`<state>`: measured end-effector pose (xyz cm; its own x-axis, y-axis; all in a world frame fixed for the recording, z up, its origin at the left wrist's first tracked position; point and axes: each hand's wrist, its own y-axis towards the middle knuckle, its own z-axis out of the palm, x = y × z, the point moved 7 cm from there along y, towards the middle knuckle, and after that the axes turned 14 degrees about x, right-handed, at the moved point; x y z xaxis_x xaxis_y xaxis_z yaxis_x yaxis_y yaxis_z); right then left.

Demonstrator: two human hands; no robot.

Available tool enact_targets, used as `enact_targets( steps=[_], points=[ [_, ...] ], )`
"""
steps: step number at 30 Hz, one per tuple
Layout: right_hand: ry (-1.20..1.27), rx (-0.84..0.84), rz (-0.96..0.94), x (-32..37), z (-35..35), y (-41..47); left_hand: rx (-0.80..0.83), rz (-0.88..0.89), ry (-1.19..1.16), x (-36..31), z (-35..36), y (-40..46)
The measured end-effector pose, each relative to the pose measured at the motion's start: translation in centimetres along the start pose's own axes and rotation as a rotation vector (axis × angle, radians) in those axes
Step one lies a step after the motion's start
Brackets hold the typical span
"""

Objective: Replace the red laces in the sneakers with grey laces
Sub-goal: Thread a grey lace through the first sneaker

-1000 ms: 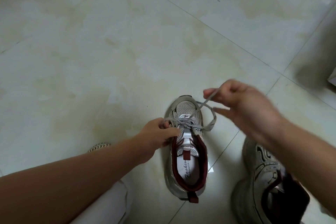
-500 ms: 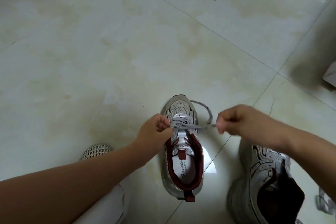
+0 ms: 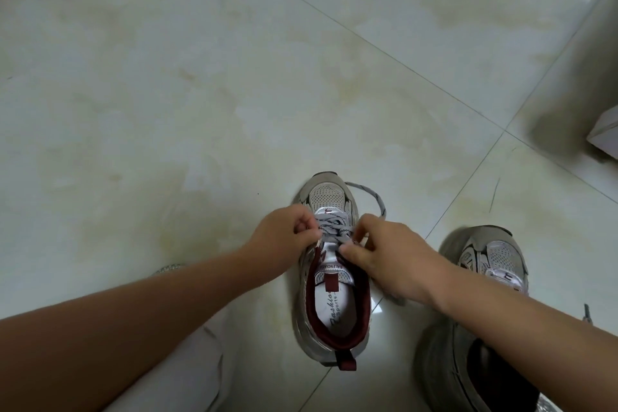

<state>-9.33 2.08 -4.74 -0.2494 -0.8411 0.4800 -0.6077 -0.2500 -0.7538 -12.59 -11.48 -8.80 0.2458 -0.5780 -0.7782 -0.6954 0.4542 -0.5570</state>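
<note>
Sneaker (image 3: 331,281) stands toe-away on the floor between both forearms, grey lace (image 3: 334,231) threaded across the lower eyelets. Left hand (image 3: 284,237) pinches the lace at the left eyelet row, fingers curled on it. Right hand (image 3: 384,254) has thumb and fingers closed at the right row; the lace appears pinched there, contact partly hidden. A loose loop arcs past the toe on the right.

Judgement: lacing is mid-way. Keep both ends evenly taut, lace flat and untwisted, feed the tip squarely through the next eyelet.

Second sneaker (image 3: 478,311) lies just beside, right. Floor (image 3: 167,110) is pale glossy tile with thin grout lines and yellowish staining.
</note>
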Motion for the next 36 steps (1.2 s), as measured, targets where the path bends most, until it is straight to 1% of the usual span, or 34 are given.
enact_targets(
  steps=[2, 5, 7, 9, 10, 11, 13, 15, 17, 19, 22, 25, 26, 28, 30, 31, 33, 36],
  points=[
    [-0.034, -0.004, -0.003, 0.1, 0.5, 0.6, 0.065, -0.040, 0.048, -0.2, 0.2, 0.5],
    [-0.032, -0.034, -0.025, 0.0, 0.7, 0.8, 0.121, -0.050, 0.194, -1.1, 0.0, 1.1],
    [-0.029, -0.050, -0.047, -0.1, 0.9, 0.7, 0.164, -0.017, 0.315, -1.9, 0.0, 1.4],
    [-0.042, -0.076, -0.068, 0.0, 0.9, 0.6, 0.195, 0.057, 0.453, -3.1, 0.0, 1.5],
    [-0.055, -0.091, -0.074, 0.1, 0.8, 0.6, 0.203, 0.094, 0.484, -3.6, 0.1, 1.6],
    [-0.068, -0.100, -0.075, 0.2, 0.9, 0.6, 0.207, 0.111, 0.445, -3.8, 0.0, 1.6],
    [-0.057, -0.114, -0.077, 0.2, 0.8, 0.8, 0.191, 0.081, 0.206, -3.2, -0.3, 1.5],
    [0.018, -0.151, -0.080, -0.3, 0.5, 1.2, 0.140, 0.034, -0.025, -2.4, -0.7, 1.2],
    [0.064, -0.167, -0.076, -1.0, 0.2, 1.8, 0.094, -0.001, -0.178, -1.7, -0.9, 0.9],
    [0.053, -0.159, -0.087, -1.3, 0.0, 2.3, 0.065, -0.024, -0.221, -1.1, -0.9, 0.6],
    [0.002, -0.148, -0.147, -0.9, -0.3, 2.3, 0.080, -0.072, -0.283, -0.4, -0.5, 0.5],
    [-0.057, -0.066, -0.263, 0.2, 0.1, 1.7, 0.107, -0.126, -0.422, -0.1, 0.1, 0.6],
    [-0.052, -0.036, -0.274, 0.3, 0.2, 1.5, 0.114, -0.129, -0.452, -0.1, 0.3, 0.6],
    [0.067, -0.033, -0.226, -0.3, -0.1, 1.5, 0.113, -0.114, -0.464, -0.1, 0.3, 0.5],
    [0.233, -0.118, -0.166, -1.0, -1.0, 1.8, 0.102, -0.091, -0.431, -0.1, 0.3, 0.4],
    [0.267, -0.142, -0.133, -1.1, -1.3, 2.1, 0.092, -0.074, -0.412, -0.2, 0.2, 0.4],
    [0.244, -0.126, -0.084, -1.0, -1.0, 3.0, 0.053, -0.042, -0.362, -0.2, 0.1, 0.3],
    [0.092, -0.110, -0.074, 0.0, -1.0, 3.6, -0.013, -0.014, -0.209, 0.0, -0.3, 0.1]
  ],
)
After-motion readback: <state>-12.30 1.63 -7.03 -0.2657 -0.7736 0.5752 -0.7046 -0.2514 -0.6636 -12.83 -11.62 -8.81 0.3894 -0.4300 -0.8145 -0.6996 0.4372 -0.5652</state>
